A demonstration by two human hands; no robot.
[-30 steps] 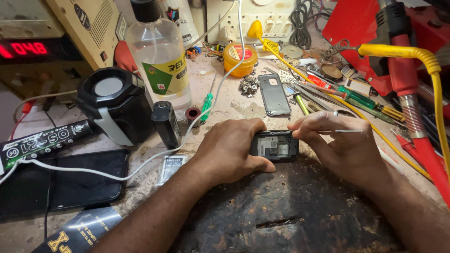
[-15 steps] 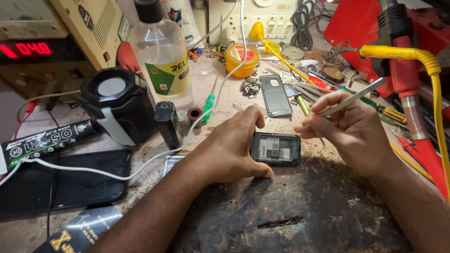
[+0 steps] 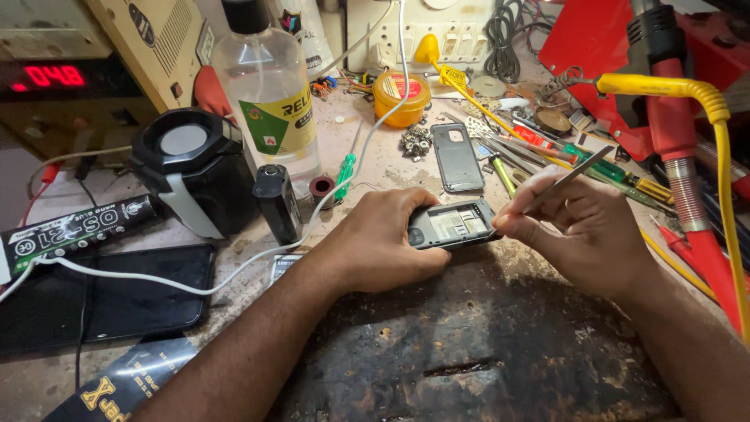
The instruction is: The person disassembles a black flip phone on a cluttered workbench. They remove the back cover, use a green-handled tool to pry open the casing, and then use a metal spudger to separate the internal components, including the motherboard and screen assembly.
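I count two hands, the left hand and the right hand, and one opened phone between them. I see one loose back cover, one clear bottle, one green screwdriver, one orange tin and one white cable.

left hand: bare, no ring | right hand: bare | forearms: bare, no sleeves in view

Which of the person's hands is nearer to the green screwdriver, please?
Left. The left hand lies just below the green screwdriver; the right hand is farther right.
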